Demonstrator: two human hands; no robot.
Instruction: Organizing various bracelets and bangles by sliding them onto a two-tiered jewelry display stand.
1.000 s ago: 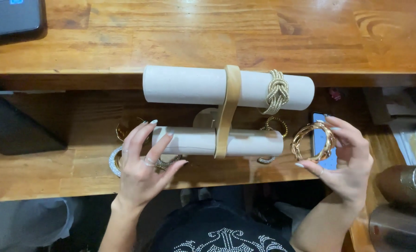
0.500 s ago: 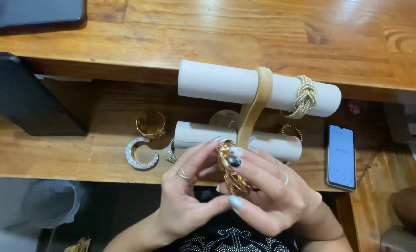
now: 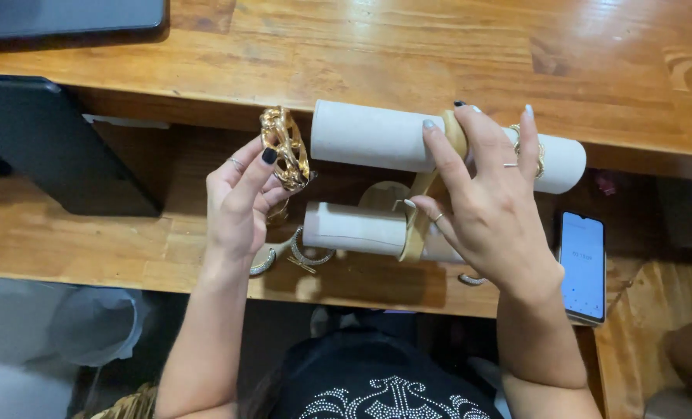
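My left hand (image 3: 241,203) holds a chunky gold chain bracelet (image 3: 285,148) upright, just left of the open end of the upper cream roll (image 3: 369,136) of a two-tier bracelet stand. My right hand (image 3: 489,206) rests with fingers spread over the stand's tan centre post (image 3: 419,213) and the right part of the upper roll. A gold knotted bracelet (image 3: 538,155) sits on that roll, partly hidden by my fingers. The lower cream roll (image 3: 353,228) lies below.
Silver cuff bracelets (image 3: 299,256) lie on the wooden shelf (image 3: 90,248) under the stand. A smartphone (image 3: 581,265) with a lit screen lies at the right. A dark tablet-like panel (image 3: 51,143) stands at the left; a wooden desk top (image 3: 408,46) runs behind.
The gold chain bracelet passed from my right hand through both hands into my left, which carried it up to the upper roll's left end. My right hand moved onto the stand.
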